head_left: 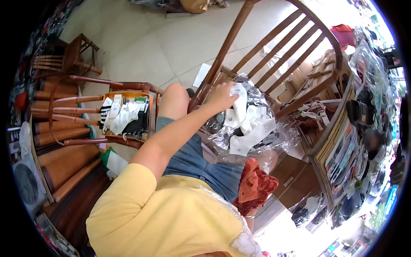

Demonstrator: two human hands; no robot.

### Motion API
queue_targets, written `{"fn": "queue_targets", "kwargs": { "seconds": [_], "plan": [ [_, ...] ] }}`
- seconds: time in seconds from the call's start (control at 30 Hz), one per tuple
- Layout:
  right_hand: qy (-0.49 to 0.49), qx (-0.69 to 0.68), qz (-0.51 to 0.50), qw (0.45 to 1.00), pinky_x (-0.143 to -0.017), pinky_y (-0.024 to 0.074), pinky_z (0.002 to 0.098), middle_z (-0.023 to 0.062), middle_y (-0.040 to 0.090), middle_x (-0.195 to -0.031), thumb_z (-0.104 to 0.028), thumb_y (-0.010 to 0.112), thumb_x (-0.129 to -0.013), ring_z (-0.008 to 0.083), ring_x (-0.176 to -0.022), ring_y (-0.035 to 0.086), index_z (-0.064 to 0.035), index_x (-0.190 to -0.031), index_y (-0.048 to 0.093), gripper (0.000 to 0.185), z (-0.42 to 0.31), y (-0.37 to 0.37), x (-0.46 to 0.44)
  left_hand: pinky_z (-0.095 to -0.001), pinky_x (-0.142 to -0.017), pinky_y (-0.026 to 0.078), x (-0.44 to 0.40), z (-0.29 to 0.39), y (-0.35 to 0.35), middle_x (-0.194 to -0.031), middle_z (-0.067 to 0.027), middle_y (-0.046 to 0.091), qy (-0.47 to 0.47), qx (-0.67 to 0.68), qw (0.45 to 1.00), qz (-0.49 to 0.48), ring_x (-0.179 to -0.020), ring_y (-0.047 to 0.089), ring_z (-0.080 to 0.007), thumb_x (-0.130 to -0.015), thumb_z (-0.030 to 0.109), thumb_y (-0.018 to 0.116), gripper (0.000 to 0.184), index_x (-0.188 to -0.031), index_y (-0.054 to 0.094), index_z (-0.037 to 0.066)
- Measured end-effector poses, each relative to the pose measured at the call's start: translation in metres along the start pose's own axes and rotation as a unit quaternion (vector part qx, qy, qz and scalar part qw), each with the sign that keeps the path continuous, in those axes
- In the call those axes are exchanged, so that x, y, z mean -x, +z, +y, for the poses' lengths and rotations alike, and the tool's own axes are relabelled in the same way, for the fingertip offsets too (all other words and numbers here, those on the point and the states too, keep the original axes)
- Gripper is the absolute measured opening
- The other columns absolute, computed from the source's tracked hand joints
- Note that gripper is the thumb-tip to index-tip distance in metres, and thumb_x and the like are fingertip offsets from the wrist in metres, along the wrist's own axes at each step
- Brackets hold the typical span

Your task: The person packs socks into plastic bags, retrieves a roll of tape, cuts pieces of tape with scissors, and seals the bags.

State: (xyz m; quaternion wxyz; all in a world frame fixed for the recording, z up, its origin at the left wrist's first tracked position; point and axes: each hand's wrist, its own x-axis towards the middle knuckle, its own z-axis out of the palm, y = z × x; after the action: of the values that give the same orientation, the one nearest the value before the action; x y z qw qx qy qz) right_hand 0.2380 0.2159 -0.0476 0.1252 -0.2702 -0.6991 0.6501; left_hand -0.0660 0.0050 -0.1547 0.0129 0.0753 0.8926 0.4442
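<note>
My left hand reaches across to the bamboo chair in front of me, its fingers closed on a white sock. More white socks lie under and beside it on crumpled clear plastic bags. A bunched rust-red cloth covers my right hand, near my right thigh; the fingers are hidden, and only a bit of wrist with a bracelet shows below the cloth. To the left, a small chair bears a tray of white and black socks with a green label.
Rolled brown mats stand at the left, behind a small wooden chair. A cardboard box sits at my right, beside a rack of plastic-wrapped goods. Pale floor tiles stretch ahead.
</note>
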Motion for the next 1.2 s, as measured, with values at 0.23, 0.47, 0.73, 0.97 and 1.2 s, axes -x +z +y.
{"fn": "queue_targets", "kwargs": {
  "seconds": [0.23,0.47,0.73,0.97,1.2],
  "plan": [
    [-0.096,0.232,-0.053,0.966,-0.106,0.0264,0.035,0.0076,0.041,-0.135,-0.025,0.061,-0.083,0.0233,-0.123,0.039,-0.0073,-0.134,0.037,0.059,0.008,-0.017,-0.002,-0.0536,-0.103,0.026,-0.048,-0.023,0.018,-0.138,-0.0103,0.043,-0.287,-0.008,0.955,-0.076,-0.128,0.039,-0.0304,-0.067,0.036,0.074,0.083,-0.138,0.033,0.017],
    [-0.171,0.351,-0.078,0.917,-0.111,0.0193,0.0347,0.0071,0.037,-0.139,-0.025,0.057,-0.087,0.023,-0.128,0.033,-0.0077,-0.135,0.035,0.056,0.001,-0.019,-0.017,-0.0491,-0.102,0.029,-0.051,-0.014,0.022,-0.131,-0.0079,0.05,-0.279,-0.025,0.957,-0.081,-0.126,0.04,-0.0289,-0.064,0.029,0.076,0.083,-0.136,0.036,0.019],
    [-0.143,0.051,-0.007,0.988,-0.106,0.025,0.0378,0.0146,0.04,-0.133,-0.022,0.052,-0.09,0.0272,-0.124,0.036,-0.0024,-0.125,0.041,0.042,-0.072,0.043,-0.053,-0.0261,-0.077,0.048,-0.025,0.058,-0.028,-0.099,-0.0083,0.063,-0.124,0.448,0.882,-0.071,-0.089,0.06,-0.0136,-0.079,0.0,0.062,0.036,-0.114,0.057,-0.003],
    [-0.458,0.156,0.036,0.874,-0.099,0.0333,0.037,0.022,0.045,-0.125,-0.012,0.041,-0.094,0.031,-0.116,0.044,0.0029,-0.112,0.048,0.024,-0.112,0.171,-0.133,-0.0237,-0.078,0.049,0.056,0.168,-0.051,-0.099,-0.0068,0.064,-0.046,0.651,0.758,-0.018,-0.089,0.06,-0.0099,-0.085,0.006,0.06,0.026,-0.11,0.057,0.0],
    [-0.087,-0.316,-0.212,0.921,-0.097,0.0373,0.0289,0.0079,0.053,-0.109,-0.018,0.053,-0.09,0.0152,-0.104,0.05,-0.0026,-0.127,0.042,0.041,-0.027,0.182,-0.166,-0.0215,-0.072,0.049,0.063,0.143,-0.102,-0.091,-0.0042,0.064,-0.013,0.503,0.86,0.082,-0.08,0.059,-0.0077,-0.086,0.001,0.058,0.022,-0.108,0.057,0.002]
  ]
}}
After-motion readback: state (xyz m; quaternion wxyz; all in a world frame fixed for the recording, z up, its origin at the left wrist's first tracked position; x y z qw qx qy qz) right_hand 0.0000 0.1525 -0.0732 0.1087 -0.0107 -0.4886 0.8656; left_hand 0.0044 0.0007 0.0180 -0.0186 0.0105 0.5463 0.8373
